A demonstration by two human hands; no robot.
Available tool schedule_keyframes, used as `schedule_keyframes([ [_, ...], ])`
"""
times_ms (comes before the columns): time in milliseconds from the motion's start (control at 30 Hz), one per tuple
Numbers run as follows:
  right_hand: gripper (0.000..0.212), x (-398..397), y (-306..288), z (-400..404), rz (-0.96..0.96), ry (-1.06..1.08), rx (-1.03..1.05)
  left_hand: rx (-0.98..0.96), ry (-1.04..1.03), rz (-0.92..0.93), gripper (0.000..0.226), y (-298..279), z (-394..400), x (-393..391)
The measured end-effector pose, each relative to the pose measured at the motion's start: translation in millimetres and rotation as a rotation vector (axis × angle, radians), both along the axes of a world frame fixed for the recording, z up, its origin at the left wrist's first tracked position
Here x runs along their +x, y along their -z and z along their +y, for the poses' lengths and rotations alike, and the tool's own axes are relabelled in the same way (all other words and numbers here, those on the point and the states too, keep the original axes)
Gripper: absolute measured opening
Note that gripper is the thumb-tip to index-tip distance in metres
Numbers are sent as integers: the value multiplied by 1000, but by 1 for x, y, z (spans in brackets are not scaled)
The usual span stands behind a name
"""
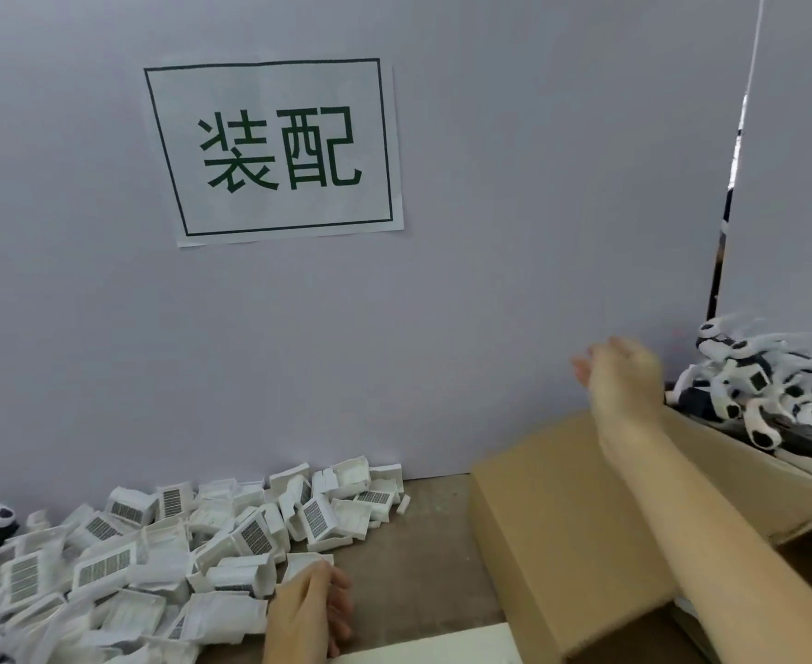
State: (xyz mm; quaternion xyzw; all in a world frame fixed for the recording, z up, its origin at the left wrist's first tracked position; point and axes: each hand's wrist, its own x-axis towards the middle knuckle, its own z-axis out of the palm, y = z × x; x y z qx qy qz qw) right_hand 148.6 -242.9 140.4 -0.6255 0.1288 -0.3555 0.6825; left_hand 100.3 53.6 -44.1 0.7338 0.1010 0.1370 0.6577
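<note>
- A bare strip of tabletop [423, 558] lies at 6 o'clock, between the white heap and the cardboard box [562, 534].
- There are one box and two heaps, the pieces too many to count.
- The right hand [624, 376], loosely spread and empty, is at 3 o'clock near the black-and-white parts [773, 381].
- The left hand [308, 611], fingers curled, is at the edge of the white grilled housings [155, 558] at 7 o'clock; I cannot tell if it holds one.

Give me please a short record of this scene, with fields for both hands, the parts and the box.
left hand: low, at the edge of the white parts pile, fingers curled; whether it holds one cannot be told
right hand: raised above the cardboard box, fingers relaxed, holding nothing
black-and-white parts: heaped at the right, beyond the right hand
wall sign: paper with framed printed characters
table: brown, under pile and box
</note>
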Motion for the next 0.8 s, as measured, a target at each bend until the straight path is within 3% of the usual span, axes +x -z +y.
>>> schedule_keyframes([
  [100, 36, -13, 56, 72, -5, -190, -88, 174, 6, -46, 39, -5, -2, -7],
  [233, 39, -36, 131, 146, 127, -414, -122, 626, 3, -171, 22, -15, 2, -21],
  [367, 44, -50, 175, 165, 225, -502, -213, 1026, 12, -190, 8, -41, 34, -24],
  [467, 41, -50, 173, 157, 214, -486, -269, 1396, 33, -98, 27, -74, 82, -15],
  [567, 39, -49, 170, 153, 218, -489, -289, 1824, 117, 129, 37, -104, 135, -6],
  [667, 37, -48, 171, 157, 232, -519, -290, 1937, 207, 379, 41, -128, 189, -7],
  [800, 37, -46, 169, 160, 244, -526, -281, 1762, 302, 654, 26, -165, 238, -18],
])
